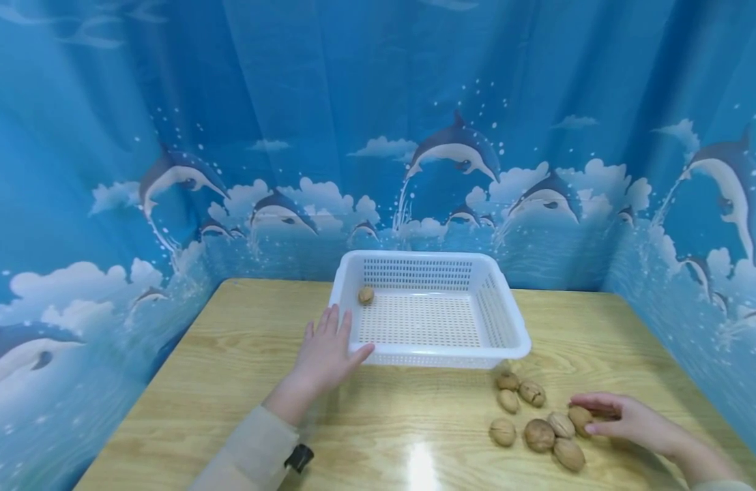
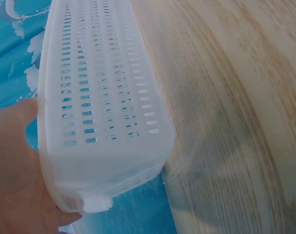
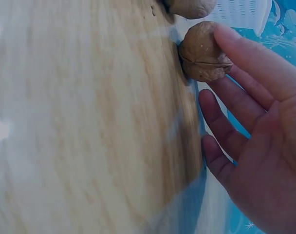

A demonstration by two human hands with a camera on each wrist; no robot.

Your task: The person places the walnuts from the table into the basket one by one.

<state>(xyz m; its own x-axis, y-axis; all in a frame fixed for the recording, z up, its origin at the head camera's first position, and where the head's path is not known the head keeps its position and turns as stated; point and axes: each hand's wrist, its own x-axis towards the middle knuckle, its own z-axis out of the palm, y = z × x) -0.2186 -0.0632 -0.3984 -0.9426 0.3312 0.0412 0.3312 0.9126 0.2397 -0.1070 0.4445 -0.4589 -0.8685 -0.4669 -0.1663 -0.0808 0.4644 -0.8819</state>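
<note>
In the head view, a white plastic basket [image 1: 439, 352] with slotted walls stands at the back of the table, one walnut [image 1: 366, 295] inside at its left. My left hand [image 1: 325, 351] rests on the basket's front left corner, its fingers spread and straight over the rim. The left wrist view shows that hand at the rim of the basket [image 2: 104, 161]. To the front right, my right hand [image 1: 630, 419] pinches a walnut [image 3: 204, 53] between thumb and fingers, low over the table. Just left of it lie several more walnuts [image 1: 540, 435].
The wooden table [image 1: 230, 354] has a blue dolphin-print curtain [image 1: 353, 136] behind it and along both sides. A few walnuts [image 1: 531, 393] lie close to the basket's front right corner. On the left sleeve's cuff sits a small black piece [image 1: 299, 457].
</note>
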